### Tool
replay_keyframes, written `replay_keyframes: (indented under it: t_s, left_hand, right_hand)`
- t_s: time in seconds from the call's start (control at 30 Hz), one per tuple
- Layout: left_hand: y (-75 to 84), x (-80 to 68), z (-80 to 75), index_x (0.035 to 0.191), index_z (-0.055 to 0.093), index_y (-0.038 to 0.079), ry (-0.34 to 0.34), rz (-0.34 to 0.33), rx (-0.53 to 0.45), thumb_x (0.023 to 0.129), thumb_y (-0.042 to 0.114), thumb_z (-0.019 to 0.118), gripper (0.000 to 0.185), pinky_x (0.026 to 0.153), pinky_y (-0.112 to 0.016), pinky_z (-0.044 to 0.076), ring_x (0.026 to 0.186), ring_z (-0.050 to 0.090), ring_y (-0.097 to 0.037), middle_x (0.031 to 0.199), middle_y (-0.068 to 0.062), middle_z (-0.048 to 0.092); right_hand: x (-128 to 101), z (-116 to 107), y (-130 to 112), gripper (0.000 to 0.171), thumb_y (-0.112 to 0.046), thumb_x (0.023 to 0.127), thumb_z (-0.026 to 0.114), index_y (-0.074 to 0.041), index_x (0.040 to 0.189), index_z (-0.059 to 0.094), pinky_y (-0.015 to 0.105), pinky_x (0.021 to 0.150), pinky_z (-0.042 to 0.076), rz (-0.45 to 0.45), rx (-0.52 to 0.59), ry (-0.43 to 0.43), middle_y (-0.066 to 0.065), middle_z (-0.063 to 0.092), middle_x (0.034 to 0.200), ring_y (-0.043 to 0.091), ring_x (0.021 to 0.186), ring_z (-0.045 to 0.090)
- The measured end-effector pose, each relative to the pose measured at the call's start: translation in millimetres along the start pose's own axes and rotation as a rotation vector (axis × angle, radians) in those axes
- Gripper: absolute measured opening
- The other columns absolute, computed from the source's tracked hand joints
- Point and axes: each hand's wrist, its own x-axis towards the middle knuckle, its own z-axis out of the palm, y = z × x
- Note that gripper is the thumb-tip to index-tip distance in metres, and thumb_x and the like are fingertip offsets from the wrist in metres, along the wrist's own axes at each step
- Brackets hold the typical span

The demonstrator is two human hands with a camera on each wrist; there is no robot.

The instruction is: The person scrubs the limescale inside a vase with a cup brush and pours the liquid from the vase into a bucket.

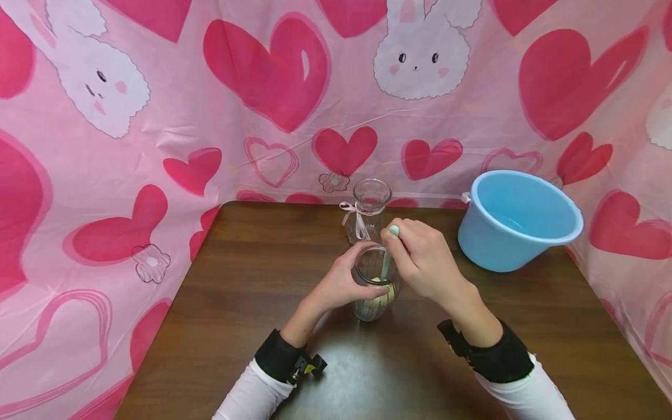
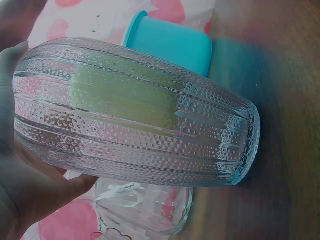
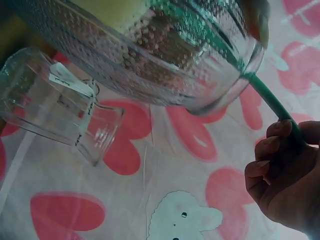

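My left hand (image 1: 342, 284) grips a ribbed, dimpled glass vase (image 1: 370, 312) around its upper part, thumb across the front near the rim. In the left wrist view the vase (image 2: 200, 145) has its base close over the table. From above, my right hand (image 1: 424, 256) holds the green handle (image 1: 386, 265) of a sponge bottle brush, fingers curled round its top end. The handle (image 3: 270, 97) passes through the mouth of the vase in the right wrist view. Inside, the pale yellow-green sponge head (image 2: 125, 95) shows blurred through the glass.
Right behind the held vase stands a second glass vase (image 1: 374, 220) with a white ribbon bow (image 1: 359, 220) at its neck. A light blue bucket (image 1: 485, 248) stands at the back right of the brown wooden table (image 1: 252, 268). Pink heart-printed cloth (image 1: 173, 175) hangs behind the table.
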Motion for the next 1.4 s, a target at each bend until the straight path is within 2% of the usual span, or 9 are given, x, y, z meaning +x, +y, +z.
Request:
replay_keyframes:
  t_s: [0.17,0.33,0.5,0.67,0.77,0.93,1.07,1.27,1.4]
  left_hand:
    - [-0.2,0.2,-0.7,0.143,0.053,0.017,-0.008,-0.006,0.022,0.076,0.023,0.093,0.078,0.101,-0.044,0.052,0.119,0.063,-0.023,0.134,-0.004,0.065]
    - [1.3,1.5,-1.6,0.142,0.054,0.017,-0.005,-0.007,0.008,0.075,0.022,0.093,0.078,0.103,-0.043,0.051,0.119,0.063,-0.025,0.133,-0.006,0.065]
    - [0.0,2.6,-0.6,0.143,0.054,0.018,-0.009,0.004,0.016,0.075,0.022,0.093,0.079,0.103,-0.047,0.051,0.12,0.063,-0.025,0.134,-0.003,0.065]
    - [-1.5,2.4,-0.8,0.143,0.054,0.017,-0.001,0.014,0.008,0.075,0.02,0.093,0.078,0.104,-0.052,0.05,0.123,0.061,-0.033,0.135,0.0,0.064]
    - [-2.5,2.3,-1.1,0.142,0.053,0.016,-0.001,0.012,0.03,0.074,0.022,0.092,0.079,0.104,-0.049,0.05,0.124,0.061,-0.032,0.136,-0.003,0.064]
    - [-2.7,2.2,-1.7,0.143,0.053,0.017,-0.001,0.008,0.037,0.074,0.024,0.092,0.08,0.104,-0.043,0.05,0.122,0.062,-0.023,0.136,-0.008,0.065]
    - [-2.3,2.1,-2.4,0.143,0.053,0.019,-0.008,0.002,0.028,0.075,0.025,0.092,0.079,0.104,-0.043,0.05,0.122,0.062,-0.022,0.136,-0.009,0.064]
    - [-0.7,1.8,-2.4,0.144,0.053,0.02,-0.021,0.005,0.01,0.077,0.024,0.091,0.077,0.105,-0.052,0.049,0.124,0.06,-0.03,0.136,-0.003,0.063]
    - [-1.3,-0.4,-2.0,0.144,0.053,0.02,-0.021,-0.001,-0.003,0.078,0.021,0.091,0.077,0.104,-0.053,0.049,0.124,0.06,-0.029,0.136,0.001,0.062]
  right_hand:
    - [17.2,-12.6,-2.1,0.016,-0.007,0.1,0.057,-0.009,0.084,0.06,0.027,0.059,0.041,0.068,0.092,0.013,-0.004,0.05,0.071,0.01,0.066,0.047]
    - [34.7,-17.1,-2.7,0.02,-0.008,0.102,0.056,-0.008,0.083,0.058,0.027,0.056,0.037,0.083,0.154,0.023,-0.004,0.048,0.068,0.01,0.06,0.043]
    - [25.3,-1.4,3.2,0.023,-0.011,0.103,0.056,-0.01,0.08,0.054,0.029,0.053,0.037,0.115,0.097,-0.022,-0.004,0.045,0.066,0.01,0.059,0.041]
    - [15.1,8.8,5.6,0.025,-0.015,0.104,0.056,-0.011,0.08,0.052,0.031,0.055,0.037,0.155,0.025,-0.095,-0.002,0.04,0.066,0.013,0.06,0.039]
    - [18.1,2.0,2.7,0.023,-0.015,0.104,0.057,-0.011,0.081,0.054,0.032,0.058,0.039,0.142,-0.002,-0.105,-0.001,0.043,0.068,0.015,0.063,0.043]
    - [37.0,-19.5,-11.1,0.021,-0.015,0.102,0.056,-0.009,0.082,0.056,0.035,0.062,0.041,0.047,-0.063,-0.066,0.001,0.047,0.068,0.019,0.068,0.048]
    - [42.7,-23.3,-17.7,0.024,-0.015,0.101,0.056,-0.01,0.078,0.052,0.035,0.06,0.04,0.007,-0.083,-0.065,0.001,0.042,0.065,0.02,0.065,0.047]
    - [25.9,-5.3,-9.9,0.022,-0.016,0.103,0.057,-0.01,0.081,0.054,0.034,0.059,0.041,0.098,-0.069,-0.16,0.0,0.043,0.066,0.018,0.065,0.046]
    - [16.0,3.5,-8.4,0.021,-0.018,0.104,0.056,-0.01,0.084,0.057,0.033,0.058,0.043,0.156,-0.079,-0.212,-0.001,0.045,0.066,0.017,0.064,0.047]
